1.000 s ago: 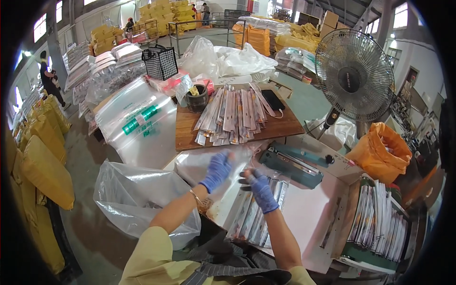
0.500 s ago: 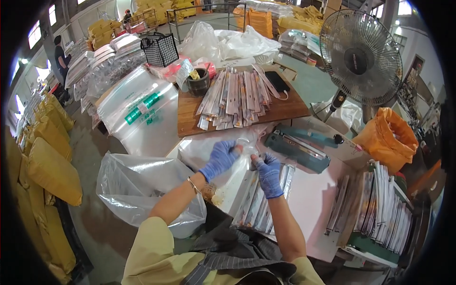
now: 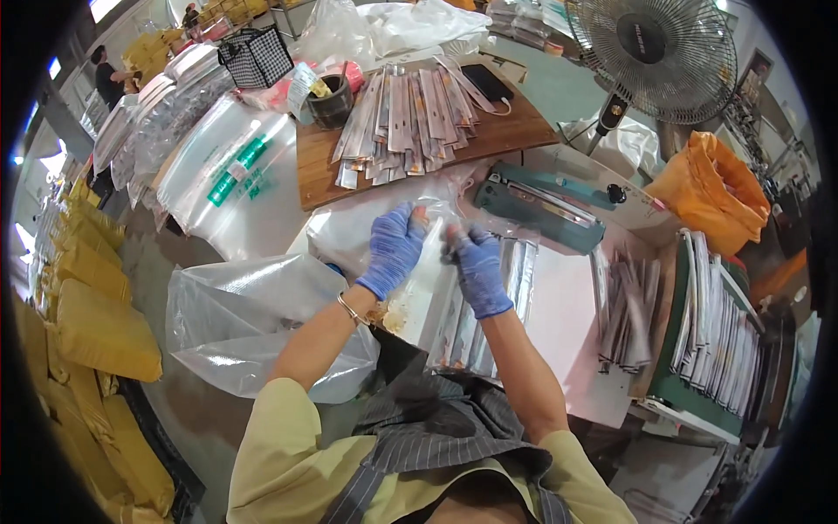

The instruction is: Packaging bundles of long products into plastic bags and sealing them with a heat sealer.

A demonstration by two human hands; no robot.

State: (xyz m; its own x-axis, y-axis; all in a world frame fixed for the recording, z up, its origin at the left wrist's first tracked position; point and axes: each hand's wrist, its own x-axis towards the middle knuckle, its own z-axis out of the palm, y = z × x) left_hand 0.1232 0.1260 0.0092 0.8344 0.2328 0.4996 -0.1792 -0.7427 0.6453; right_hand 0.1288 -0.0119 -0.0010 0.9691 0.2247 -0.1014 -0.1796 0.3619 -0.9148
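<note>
Pinching a clear, glossy plastic bag (image 3: 428, 279), both gloved hands grip its top edge.

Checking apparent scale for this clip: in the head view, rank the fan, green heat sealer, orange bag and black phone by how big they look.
1. Fan, largest.
2. Green heat sealer and orange bag: look alike, not ranked.
3. Black phone, smallest.
</note>
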